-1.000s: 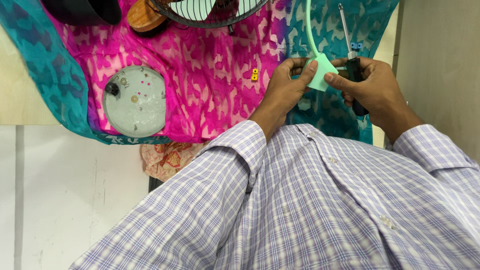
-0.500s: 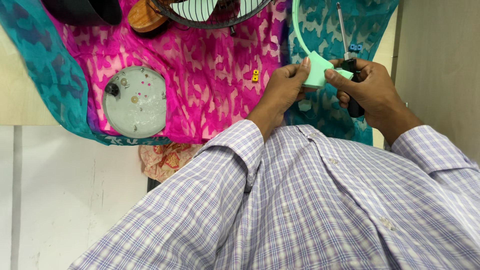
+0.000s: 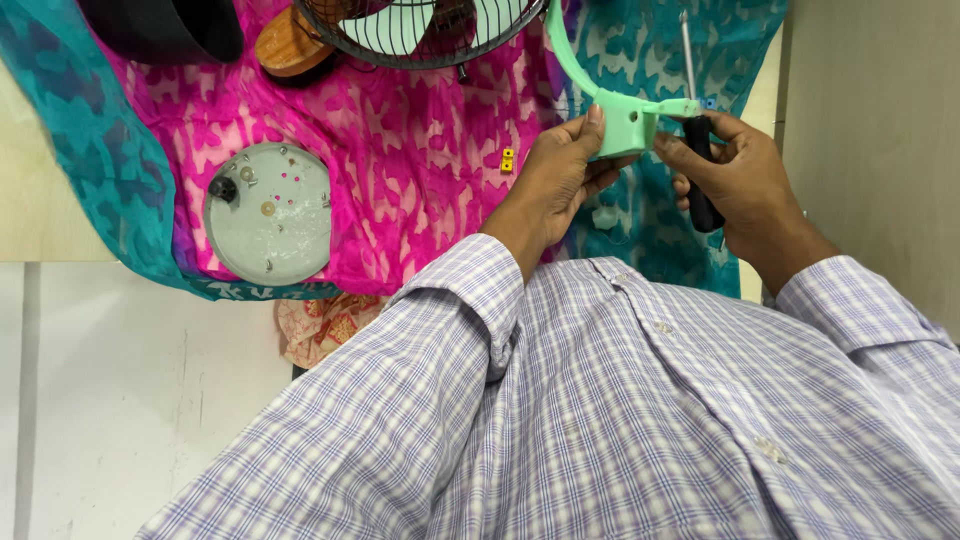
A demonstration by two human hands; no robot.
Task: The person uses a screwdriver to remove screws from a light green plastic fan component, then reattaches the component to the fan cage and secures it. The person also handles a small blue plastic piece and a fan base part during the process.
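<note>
Left grip (image 3: 556,172) pinching green bracket (image 3: 626,124), right grip (image 3: 735,180) clasping screwdriver (image 3: 697,150) beside it

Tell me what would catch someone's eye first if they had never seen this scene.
The crinkled pink and teal patterned cloth spread over the table draws the eye first. At upper right, the left hand grips a curved mint-green plastic part, while the right hand holds a black-handled screwdriver beside it. A round grey metal plate lies on the cloth at left, and a black wire fan grille sits at the top edge.
</note>
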